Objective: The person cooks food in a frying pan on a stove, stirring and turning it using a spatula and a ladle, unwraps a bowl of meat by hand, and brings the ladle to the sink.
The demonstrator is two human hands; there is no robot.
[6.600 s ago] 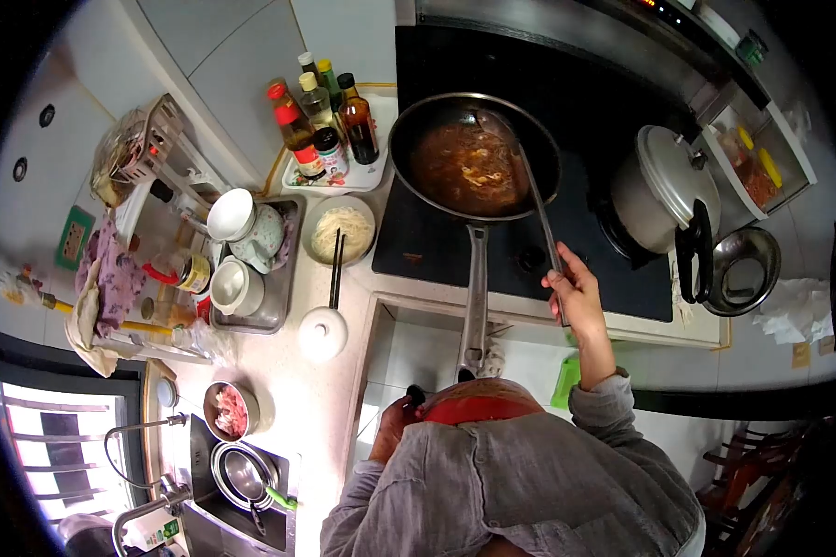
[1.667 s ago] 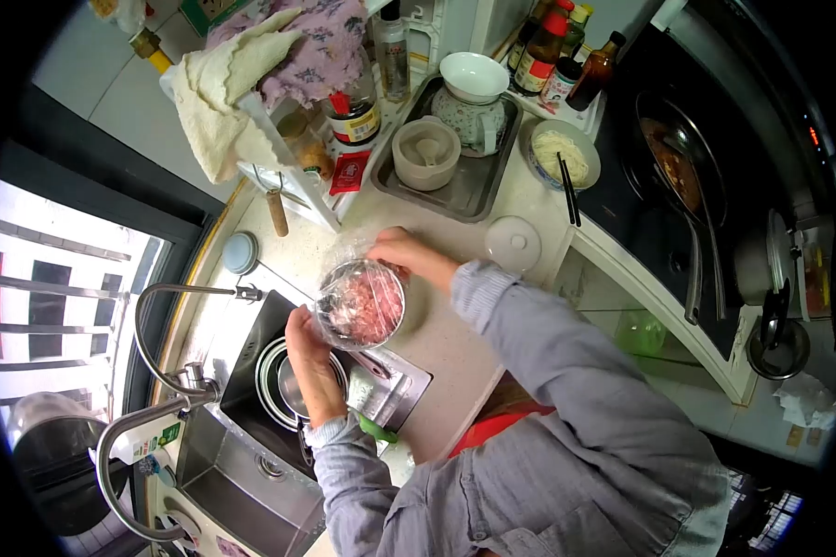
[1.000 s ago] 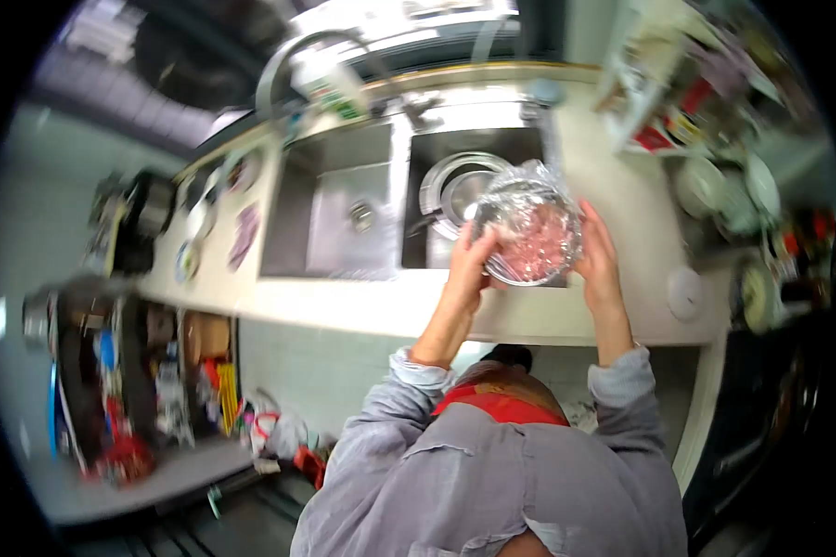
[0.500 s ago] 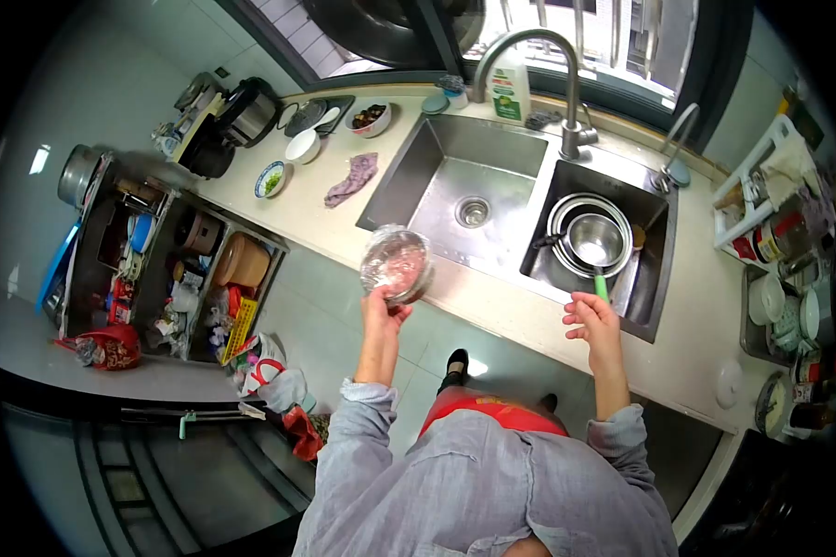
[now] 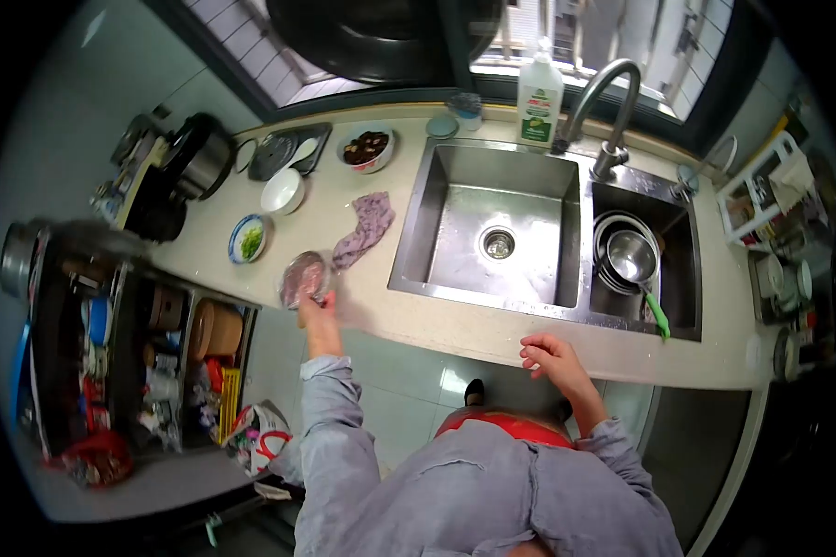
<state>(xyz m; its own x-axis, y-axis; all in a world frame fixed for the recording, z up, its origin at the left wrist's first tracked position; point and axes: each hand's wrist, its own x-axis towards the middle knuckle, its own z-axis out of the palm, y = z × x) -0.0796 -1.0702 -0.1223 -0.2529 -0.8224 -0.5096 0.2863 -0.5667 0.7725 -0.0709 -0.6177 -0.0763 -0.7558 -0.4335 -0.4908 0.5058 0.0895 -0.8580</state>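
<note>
My left hand (image 5: 320, 318) grips the metal bowl of pink minced meat (image 5: 305, 278), which has clear plastic wrap over it, at the counter's front edge. Just right of the bowl lies a purple cloth (image 5: 367, 229). Behind it is a blue-rimmed bowl with chopped greens (image 5: 249, 239). My right hand (image 5: 554, 360) holds nothing, its fingers loosely bent and apart, in front of the counter edge below the sink (image 5: 503, 209).
A white bowl (image 5: 283, 191), a bowl of dark pieces (image 5: 365, 148) and a tray (image 5: 289, 151) stand at the back left. The right basin holds nested pans (image 5: 630, 255) and a green handle. An open shelf unit (image 5: 172, 348) is at the left.
The view has swung from the stove to the sink and leftward. The wrapped meat bowl has gone from both hands to my left hand and moved left to the counter edge. My right hand let go.
</note>
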